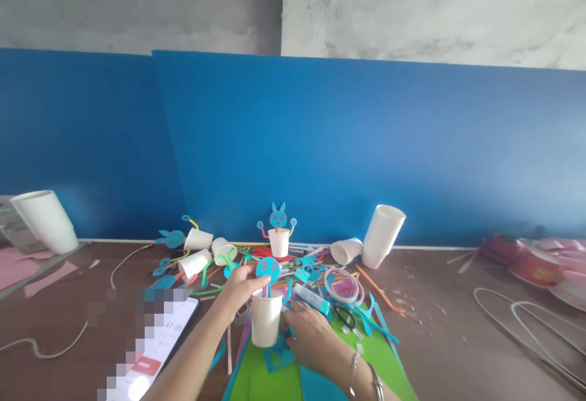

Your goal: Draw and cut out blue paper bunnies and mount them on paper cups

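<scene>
A white paper cup [265, 321] stands upright in front of me. Above its rim is a round blue paper face [268, 270] with pink eyes, with straws below it reaching into the cup. My left hand [242, 288] pinches the paper face from the left, thumb across its lower edge. A bent blue straw [288, 292] rises at the cup's right side. My right hand [307, 331] is low beside the cup, over blue paper scraps [278, 357], with its fingers curled down; what they hold, if anything, is hidden.
Behind stands a cup figure with a blue rabbit head [279, 218]; more lie tipped at left. Around are a glue stick [314, 299], tape rings [342, 285], scissors [344, 317], stacked cups [383, 236], green paper [366, 370], and a phone [158, 346] at front left.
</scene>
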`<state>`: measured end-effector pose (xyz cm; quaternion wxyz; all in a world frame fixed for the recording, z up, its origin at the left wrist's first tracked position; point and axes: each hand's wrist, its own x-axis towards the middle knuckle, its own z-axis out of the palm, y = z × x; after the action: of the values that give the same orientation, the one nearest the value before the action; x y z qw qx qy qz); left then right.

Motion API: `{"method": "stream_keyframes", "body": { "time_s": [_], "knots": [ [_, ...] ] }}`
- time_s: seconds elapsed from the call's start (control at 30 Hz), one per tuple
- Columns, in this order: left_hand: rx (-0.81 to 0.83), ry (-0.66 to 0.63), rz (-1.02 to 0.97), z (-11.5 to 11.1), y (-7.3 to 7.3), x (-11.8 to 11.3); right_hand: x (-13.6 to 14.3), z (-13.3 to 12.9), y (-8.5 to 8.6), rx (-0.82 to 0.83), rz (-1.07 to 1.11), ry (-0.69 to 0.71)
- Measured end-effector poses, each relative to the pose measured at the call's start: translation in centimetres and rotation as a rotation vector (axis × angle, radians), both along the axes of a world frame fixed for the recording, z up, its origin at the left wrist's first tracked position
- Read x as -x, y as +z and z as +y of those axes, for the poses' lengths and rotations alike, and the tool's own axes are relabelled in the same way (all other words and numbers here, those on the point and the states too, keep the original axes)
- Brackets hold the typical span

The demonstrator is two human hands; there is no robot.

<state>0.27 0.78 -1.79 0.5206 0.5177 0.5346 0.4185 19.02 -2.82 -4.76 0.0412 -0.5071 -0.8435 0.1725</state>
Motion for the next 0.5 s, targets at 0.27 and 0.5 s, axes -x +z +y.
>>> {"method": "stream_keyframes", "body": {
  "time_s": [0.27,0.5],
  "knots": [
    [-0.009,-0.024,0.022,0.4,-0.8,0.3,-0.3,0.6,0.2,0.008,0.176,-0.013],
    [0.024,-0.036,0.004,0.3,-0.4,0.3,-2.8,2.7,1.3,0.107,0.441,-0.205]
  ]
}}
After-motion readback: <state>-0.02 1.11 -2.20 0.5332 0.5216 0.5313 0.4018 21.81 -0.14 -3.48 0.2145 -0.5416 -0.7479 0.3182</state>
